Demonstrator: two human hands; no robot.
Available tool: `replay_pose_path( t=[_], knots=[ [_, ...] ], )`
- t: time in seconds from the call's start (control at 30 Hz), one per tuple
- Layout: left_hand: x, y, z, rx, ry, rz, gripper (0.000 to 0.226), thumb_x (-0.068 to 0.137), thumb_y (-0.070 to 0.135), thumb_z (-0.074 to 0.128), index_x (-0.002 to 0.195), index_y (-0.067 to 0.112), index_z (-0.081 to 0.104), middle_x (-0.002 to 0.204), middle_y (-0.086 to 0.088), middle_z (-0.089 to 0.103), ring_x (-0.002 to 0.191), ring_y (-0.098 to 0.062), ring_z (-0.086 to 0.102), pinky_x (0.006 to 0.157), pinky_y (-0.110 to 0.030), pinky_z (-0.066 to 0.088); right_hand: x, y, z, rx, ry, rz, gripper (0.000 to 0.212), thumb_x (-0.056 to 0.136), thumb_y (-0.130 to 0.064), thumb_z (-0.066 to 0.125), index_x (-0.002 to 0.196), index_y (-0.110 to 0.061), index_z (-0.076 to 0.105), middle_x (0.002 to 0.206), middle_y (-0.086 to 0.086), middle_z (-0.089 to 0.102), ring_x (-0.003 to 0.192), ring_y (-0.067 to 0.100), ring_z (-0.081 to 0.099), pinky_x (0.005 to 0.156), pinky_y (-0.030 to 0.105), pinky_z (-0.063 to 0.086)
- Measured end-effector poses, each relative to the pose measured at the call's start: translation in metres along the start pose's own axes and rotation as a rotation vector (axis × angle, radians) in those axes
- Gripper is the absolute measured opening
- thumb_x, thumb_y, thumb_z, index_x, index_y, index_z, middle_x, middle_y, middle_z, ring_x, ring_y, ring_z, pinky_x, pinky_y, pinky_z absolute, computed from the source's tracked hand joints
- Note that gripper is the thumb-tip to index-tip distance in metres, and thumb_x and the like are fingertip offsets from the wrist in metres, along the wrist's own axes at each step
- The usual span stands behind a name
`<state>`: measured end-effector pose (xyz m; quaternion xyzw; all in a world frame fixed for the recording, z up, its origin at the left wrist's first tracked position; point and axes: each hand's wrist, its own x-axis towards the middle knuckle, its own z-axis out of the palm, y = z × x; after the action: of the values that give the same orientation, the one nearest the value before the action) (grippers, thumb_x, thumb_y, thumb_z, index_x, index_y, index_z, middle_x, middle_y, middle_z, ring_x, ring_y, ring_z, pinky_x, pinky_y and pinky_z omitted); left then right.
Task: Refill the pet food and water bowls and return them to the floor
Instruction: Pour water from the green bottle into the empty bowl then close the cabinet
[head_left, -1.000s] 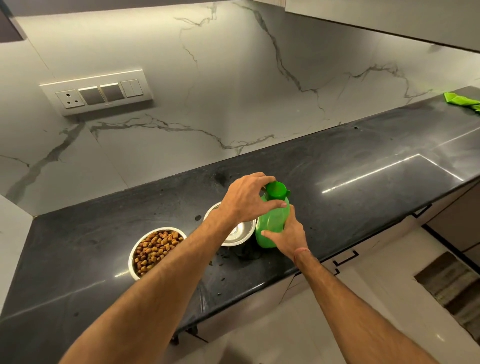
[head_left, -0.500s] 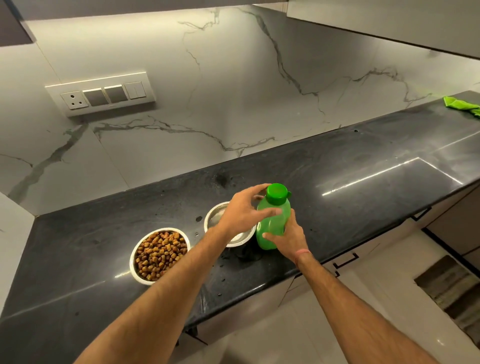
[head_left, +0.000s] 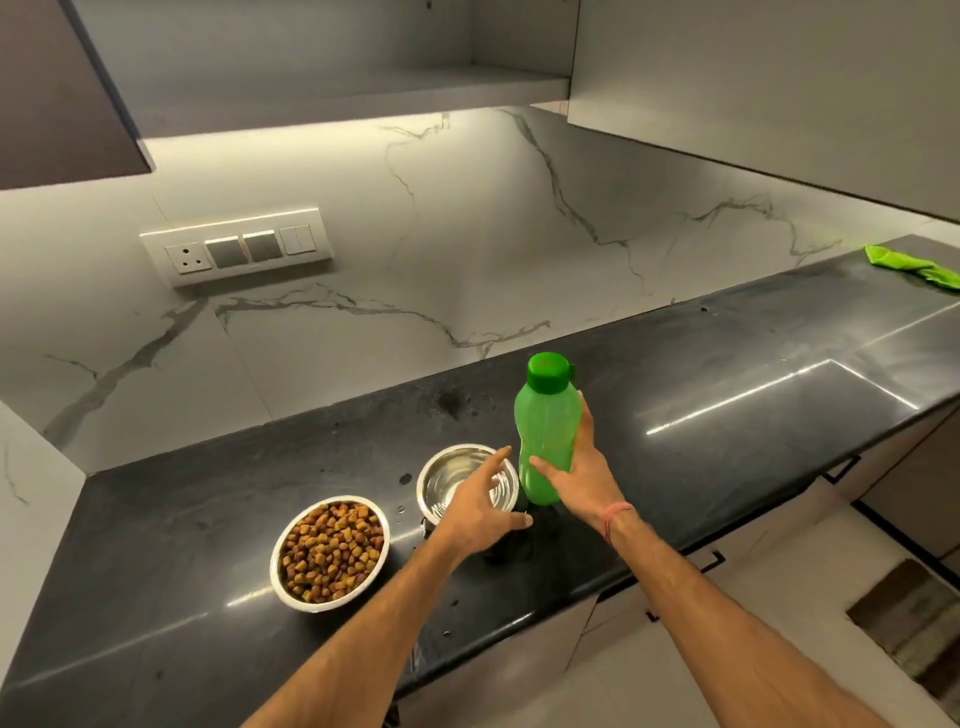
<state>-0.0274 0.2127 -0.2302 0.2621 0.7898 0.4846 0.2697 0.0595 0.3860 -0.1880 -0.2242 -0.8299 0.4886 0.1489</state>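
Two steel bowls stand on the black counter (head_left: 156, 519). The food bowl (head_left: 330, 553) on the left is full of brown kibble. The water bowl (head_left: 460, 475) to its right shines with ripples inside. My right hand (head_left: 582, 480) grips a green bottle (head_left: 545, 431) upright, its green cap on, just right of the water bowl. My left hand (head_left: 480, 506) hovers over the water bowl's near rim with fingers spread, holding nothing and apart from the bottle.
A green cloth (head_left: 914, 266) lies at the counter's far right. A switch and socket plate (head_left: 239, 250) sits on the marble wall. Wall cabinets hang overhead. Dark drops dot the counter near the bowls. A striped mat (head_left: 914, 618) lies on the floor at the right.
My left hand has come off the bottle's cap and dropped down over the water bowl. The bottle now stands taller in view in my right hand; the camera has tilted up.
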Motion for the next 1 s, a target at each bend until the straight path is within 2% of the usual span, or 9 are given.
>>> replay_pose_path(
  t=[0.1, 0.23, 0.43, 0.6, 0.67, 0.77, 0.83, 0.93, 1.0],
  knots=[
    [-0.005, 0.022, -0.008, -0.083, 0.079, 0.046, 0.114, 0.075, 0.026, 0.100, 0.166, 0.040, 0.035, 0.164, 0.002, 0.047, 0.147, -0.013, 0.048, 0.116, -0.039, 0.050, 0.010, -0.037, -0.020, -0.021, 0.029, -0.098, 0.122, 0.093, -0.033, 0.083, 0.163, -0.056, -0.013, 0.154, 0.006, 0.057, 0.130, 0.033, 0.064, 0.110, 0.057, 0.053],
    [-0.001, 0.083, -0.046, -0.216, 0.250, 0.199, 0.101, 0.076, 0.035, 0.099, 0.160, 0.044, 0.045, 0.158, 0.010, 0.054, 0.143, -0.012, 0.055, 0.109, -0.036, 0.056, 0.032, -0.112, -0.050, -0.044, 0.096, -0.279, 0.118, 0.090, -0.043, 0.084, 0.167, -0.050, -0.005, 0.155, 0.006, 0.056, 0.129, 0.032, 0.065, 0.106, 0.056, 0.056],
    [0.009, 0.223, -0.158, -0.168, 0.505, 0.456, 0.081, 0.088, 0.014, 0.091, 0.158, 0.022, 0.051, 0.147, 0.003, 0.061, 0.129, -0.018, 0.064, 0.086, -0.011, 0.056, 0.072, -0.256, -0.095, 0.064, 0.187, -0.472, 0.106, 0.086, -0.052, 0.086, 0.166, -0.042, 0.017, 0.152, 0.003, 0.059, 0.128, 0.029, 0.066, 0.106, 0.056, 0.057],
    [-0.008, 0.301, -0.238, -0.078, 0.654, 0.569, 0.075, 0.089, 0.023, 0.090, 0.155, 0.028, 0.053, 0.142, 0.005, 0.066, 0.127, -0.015, 0.065, 0.099, -0.024, 0.055, 0.096, -0.365, -0.120, 0.208, 0.111, -0.580, 0.098, 0.088, -0.039, 0.088, 0.164, -0.030, 0.026, 0.148, 0.000, 0.060, 0.127, 0.022, 0.066, 0.108, 0.048, 0.056],
    [-0.014, 0.325, -0.257, -0.072, 0.651, 0.532, 0.080, 0.087, 0.032, 0.089, 0.157, 0.032, 0.050, 0.140, 0.004, 0.064, 0.124, -0.014, 0.065, 0.102, -0.034, 0.058, 0.107, -0.401, -0.127, 0.264, 0.074, -0.573, 0.096, 0.088, -0.037, 0.089, 0.163, -0.026, 0.031, 0.143, -0.003, 0.062, 0.125, 0.021, 0.067, 0.107, 0.049, 0.057],
    [-0.023, 0.350, -0.280, -0.082, 0.653, 0.429, 0.085, 0.080, 0.042, 0.084, 0.157, 0.032, 0.048, 0.138, 0.010, 0.063, 0.114, -0.013, 0.069, 0.097, -0.047, 0.064, 0.122, -0.444, -0.131, 0.287, 0.056, -0.572, 0.089, 0.089, -0.037, 0.087, 0.160, -0.022, 0.036, 0.135, -0.005, 0.062, 0.122, 0.022, 0.066, 0.107, 0.050, 0.057],
    [-0.026, 0.360, -0.294, -0.047, 0.704, 0.433, 0.086, 0.075, 0.046, 0.078, 0.155, 0.034, 0.049, 0.135, 0.013, 0.063, 0.113, -0.018, 0.070, 0.098, -0.048, 0.063, 0.133, -0.462, -0.132, 0.306, 0.046, -0.559, 0.088, 0.089, -0.037, 0.087, 0.159, -0.021, 0.036, 0.137, -0.003, 0.061, 0.123, 0.024, 0.065, 0.109, 0.053, 0.055],
    [-0.028, 0.377, -0.314, 0.017, 0.726, 0.432, 0.091, 0.075, 0.043, 0.076, 0.160, 0.034, 0.042, 0.145, 0.009, 0.059, 0.125, -0.019, 0.062, 0.103, -0.046, 0.060, 0.153, -0.481, -0.131, 0.335, 0.020, -0.543, 0.090, 0.088, -0.035, 0.088, 0.159, -0.023, 0.034, 0.145, 0.001, 0.060, 0.127, 0.028, 0.064, 0.111, 0.059, 0.053],
    [-0.026, 0.384, -0.325, 0.080, 0.724, 0.423, 0.090, 0.086, 0.034, 0.079, 0.165, 0.032, 0.036, 0.154, 0.008, 0.054, 0.128, -0.017, 0.055, 0.095, -0.030, 0.057, 0.164, -0.489, -0.126, 0.339, 0.007, -0.547, 0.091, 0.088, -0.030, 0.088, 0.160, -0.022, 0.033, 0.148, 0.004, 0.059, 0.129, 0.030, 0.063, 0.111, 0.060, 0.052]
  ],
)
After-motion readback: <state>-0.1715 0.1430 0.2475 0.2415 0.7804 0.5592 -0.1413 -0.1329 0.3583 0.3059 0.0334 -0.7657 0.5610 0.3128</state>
